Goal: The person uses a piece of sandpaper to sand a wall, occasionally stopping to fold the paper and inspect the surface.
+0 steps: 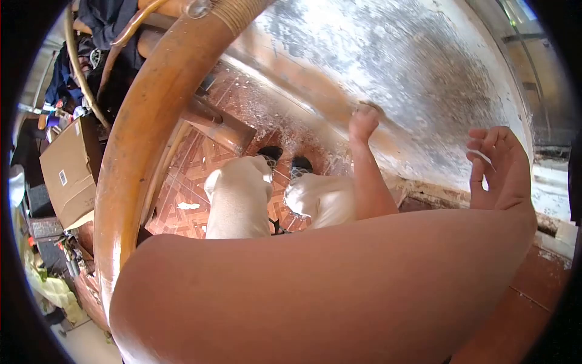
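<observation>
While 1 fist [364,123] faces 1 wall [418,67], 1 half-curled hand [508,161], 2 shoes [301,163]

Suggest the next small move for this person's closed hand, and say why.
Perhaps the right hand should rub toward the dark patch on the wall: it is closed near that unevenly worn surface, and pale specks dot the patterned floor below.

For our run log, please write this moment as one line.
left hand: open, loosely curled | right hand: closed, at patchy wall, held item unclear | floor: reddish, tiled
</observation>
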The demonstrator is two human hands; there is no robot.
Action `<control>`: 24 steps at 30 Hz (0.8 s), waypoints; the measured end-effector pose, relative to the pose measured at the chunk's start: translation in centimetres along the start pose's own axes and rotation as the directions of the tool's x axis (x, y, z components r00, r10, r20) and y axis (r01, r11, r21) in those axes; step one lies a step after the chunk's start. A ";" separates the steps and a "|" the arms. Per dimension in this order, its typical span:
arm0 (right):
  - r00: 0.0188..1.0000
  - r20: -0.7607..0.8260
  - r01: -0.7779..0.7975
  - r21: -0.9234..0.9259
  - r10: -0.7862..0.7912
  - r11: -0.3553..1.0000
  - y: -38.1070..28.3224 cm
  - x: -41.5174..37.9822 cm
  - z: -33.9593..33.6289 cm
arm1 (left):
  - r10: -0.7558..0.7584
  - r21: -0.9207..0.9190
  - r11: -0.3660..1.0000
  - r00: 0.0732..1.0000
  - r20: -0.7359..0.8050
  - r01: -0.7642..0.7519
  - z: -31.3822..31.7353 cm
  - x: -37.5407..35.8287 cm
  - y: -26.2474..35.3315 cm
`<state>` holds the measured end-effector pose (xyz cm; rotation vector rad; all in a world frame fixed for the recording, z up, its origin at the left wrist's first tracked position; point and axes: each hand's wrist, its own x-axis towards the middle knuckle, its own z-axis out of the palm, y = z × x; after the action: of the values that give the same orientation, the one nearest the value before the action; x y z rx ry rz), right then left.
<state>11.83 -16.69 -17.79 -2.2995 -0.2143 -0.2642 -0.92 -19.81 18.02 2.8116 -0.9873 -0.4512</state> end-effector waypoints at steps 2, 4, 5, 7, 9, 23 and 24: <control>0.998 0.029 0.051 -0.118 -0.048 0.992 0.7 0.7 0.0 | 0.024 -0.042 0.999 1.000 -0.018 -0.025 0.3 0.2 0.3; 0.996 0.033 0.083 -0.150 -0.079 0.985 -0.1 -0.3 -0.5 | 0.059 -0.130 0.990 0.998 -0.017 -0.061 1.3 0.4 1.3; 0.996 0.031 0.084 -0.144 -0.081 0.986 -1.3 -0.5 -1.0 | 0.076 -0.147 0.986 0.997 -0.028 -0.080 1.3 0.6 1.5; 0.984 0.100 -0.153 0.059 0.147 0.986 -3.3 -0.3 -2.1 | 0.110 -0.160 0.980 0.992 -0.064 -0.119 1.1 1.1 1.7; 0.996 0.079 -0.033 -0.053 0.037 0.998 -1.5 0.2 -0.7 | 0.138 -0.164 0.975 0.986 -0.094 -0.152 1.0 1.6 1.5; 0.965 0.119 -0.246 0.122 0.232 0.962 -0.4 0.2 -0.3 | 0.423 -0.291 0.823 0.868 -0.260 -0.488 -0.6 -1.2 -0.1; 0.997 0.031 0.078 -0.154 -0.074 0.985 0.1 -0.2 -0.1 | 0.472 -0.296 0.790 0.841 -0.264 -0.537 1.4 2.6 2.2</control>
<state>11.60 -16.83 -17.82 -2.4530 -0.3041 -0.3008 -0.71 -23.17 16.58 2.1012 -1.3933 -0.2687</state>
